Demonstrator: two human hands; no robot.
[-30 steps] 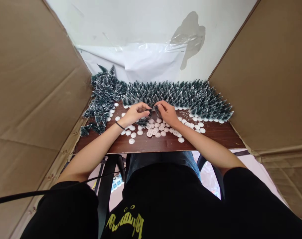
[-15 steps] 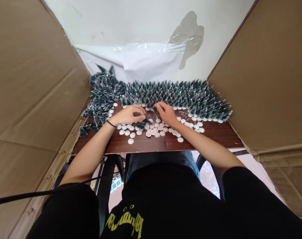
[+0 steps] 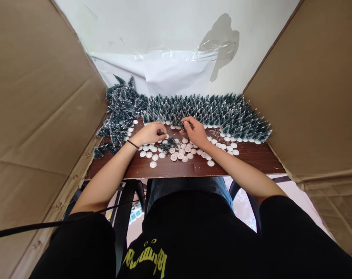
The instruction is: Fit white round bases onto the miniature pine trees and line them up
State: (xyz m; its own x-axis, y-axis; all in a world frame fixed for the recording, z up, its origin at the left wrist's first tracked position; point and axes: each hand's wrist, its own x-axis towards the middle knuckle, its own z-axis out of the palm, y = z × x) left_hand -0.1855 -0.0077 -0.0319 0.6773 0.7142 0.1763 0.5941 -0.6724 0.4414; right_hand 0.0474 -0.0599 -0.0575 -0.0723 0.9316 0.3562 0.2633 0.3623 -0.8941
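Observation:
My left hand point(image 3: 152, 133) hovers over the left part of the table, its fingers loosely curved and apart from the thumb, with nothing visible in them. A white disc point(image 3: 167, 136) shows by its thumb tip. My right hand point(image 3: 195, 131) is at the front edge of the rows of small frosted pine trees point(image 3: 193, 108), thumb and forefinger spread apart. A miniature tree point(image 3: 180, 124) stands beside those fingertips, partly hidden; contact is unclear. Between and below the hands, several loose trees point(image 3: 168, 145) lie on scattered white discs point(image 3: 180, 155).
A heap of loose miniature trees point(image 3: 119, 108) fills the back left of the brown table point(image 3: 181, 170). More white discs point(image 3: 229, 148) lie at the right. Brown sheeting point(image 3: 315, 85) walls both sides, and a white wall point(image 3: 170, 27) stands behind. A black cable point(image 3: 48, 224) crosses the lower left.
My left hand has drawn back slightly to the left, uncovering the loose trees. My right hand's fingers have spread from a pinch near a small tree at the front row.

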